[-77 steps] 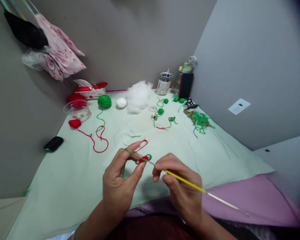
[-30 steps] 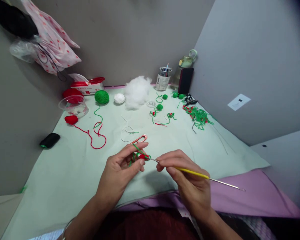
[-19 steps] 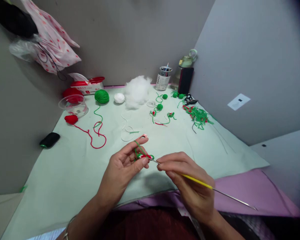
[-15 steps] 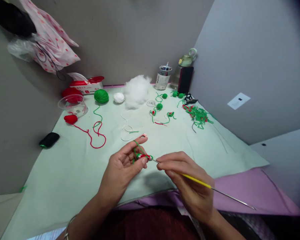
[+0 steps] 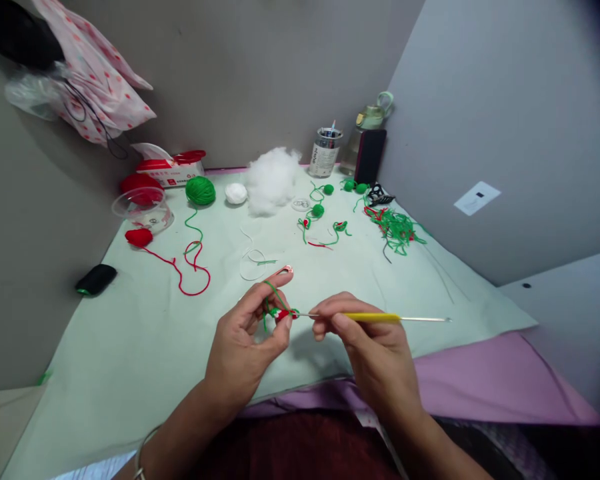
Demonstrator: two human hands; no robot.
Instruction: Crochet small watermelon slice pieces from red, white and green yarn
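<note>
Head view: the left hand pinches the piece, above the near part of the cloth. To its right, the right hand grips the hook, long axis running left to right, left tip at the piece's right end.

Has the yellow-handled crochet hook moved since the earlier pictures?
Yes: the crochet hook swung up in view, its free end from over the purple cloth to over the tablecloth.

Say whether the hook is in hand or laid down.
In hand: the right hand grips the yellow-handled hook, one end at the small yarn piece.
</note>
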